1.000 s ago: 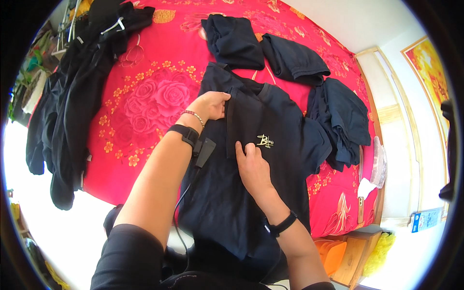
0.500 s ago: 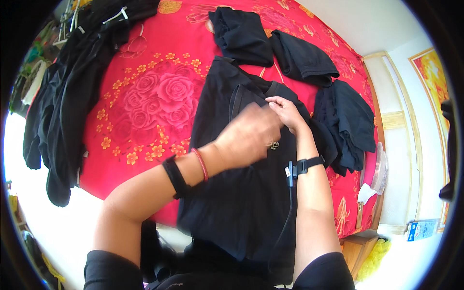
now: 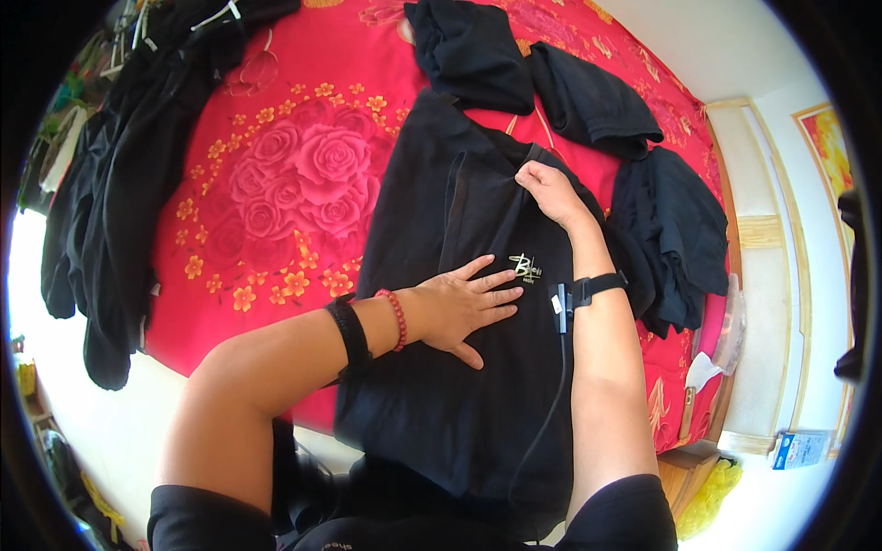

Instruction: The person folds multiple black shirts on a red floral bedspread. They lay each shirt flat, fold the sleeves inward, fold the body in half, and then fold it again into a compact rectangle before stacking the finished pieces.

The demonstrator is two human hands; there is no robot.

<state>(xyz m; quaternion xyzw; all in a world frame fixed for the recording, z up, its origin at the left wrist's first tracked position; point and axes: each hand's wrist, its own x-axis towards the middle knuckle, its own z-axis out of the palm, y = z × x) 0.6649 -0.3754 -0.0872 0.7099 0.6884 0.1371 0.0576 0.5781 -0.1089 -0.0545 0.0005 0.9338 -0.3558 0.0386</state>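
A black long top (image 3: 432,413) with a small light printed mark on its chest lies spread over the bed's near edge, neckline at the far end. My left hand (image 3: 467,308) rests flat on its front, fingers spread, beside the printed mark. With bent fingers my right hand (image 3: 549,190) pinches the cloth of the top near the neckline. A folded edge of cloth runs lengthwise on the top, beyond my left hand. Each wrist wears a black strap; the left one also has a red bead bracelet.
A red flowered bedspread (image 3: 294,174) covers the bed. Folded black garments lie at the far side: one (image 3: 469,55), another (image 3: 595,99), and a dark pile (image 3: 671,239) at right. Black clothes (image 3: 119,202) with hangers lie along the left edge. A yellow bag (image 3: 712,491) sits low at right.
My left hand has moved from beside the right hand down toward me and now lies flat on the top, uncovering the printed mark. My right hand stays near the neckline.
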